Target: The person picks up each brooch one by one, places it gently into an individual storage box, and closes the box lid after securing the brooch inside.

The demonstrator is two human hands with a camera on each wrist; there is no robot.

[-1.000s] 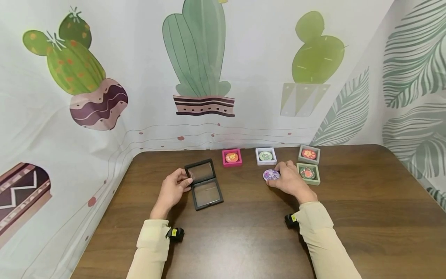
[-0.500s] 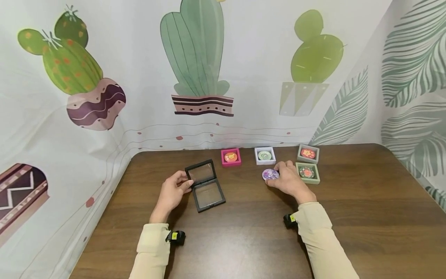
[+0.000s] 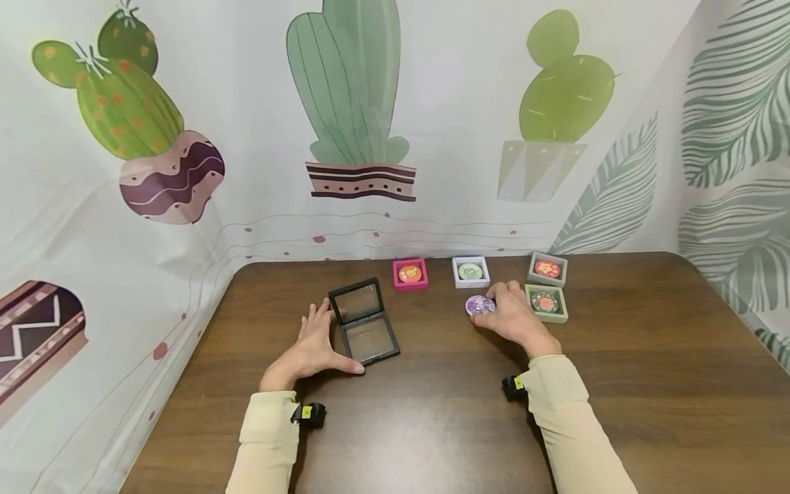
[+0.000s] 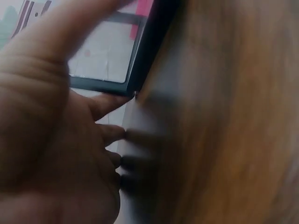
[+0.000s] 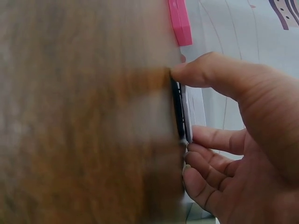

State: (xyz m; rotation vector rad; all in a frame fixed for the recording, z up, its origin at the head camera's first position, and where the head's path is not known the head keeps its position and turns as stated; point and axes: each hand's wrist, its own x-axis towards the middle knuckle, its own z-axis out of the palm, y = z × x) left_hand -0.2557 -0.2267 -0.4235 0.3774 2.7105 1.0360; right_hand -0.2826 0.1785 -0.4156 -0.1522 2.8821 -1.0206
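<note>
A black hinged display case with two clear film panels stands unfolded on the table, its back panel tilted up. My left hand is spread along its left side, the thumb reaching the front corner and the fingers near the back panel. In the left wrist view, a fingertip meets the lower corner of the black frame. My right hand pinches a round purple patterned badge by its edges, thumb on one side and fingers on the other. The right wrist view shows this badge edge-on, close to the tabletop.
Along the back edge of the wooden table are a pink box and a white box, each with a badge inside. A grey box and a green box sit right of my right hand. Patterned cloth hangs behind.
My left hand has let go of the case's side near the hinge and spread wide, its thumb swinging to the front corner. The right hand stays on the badge.
</note>
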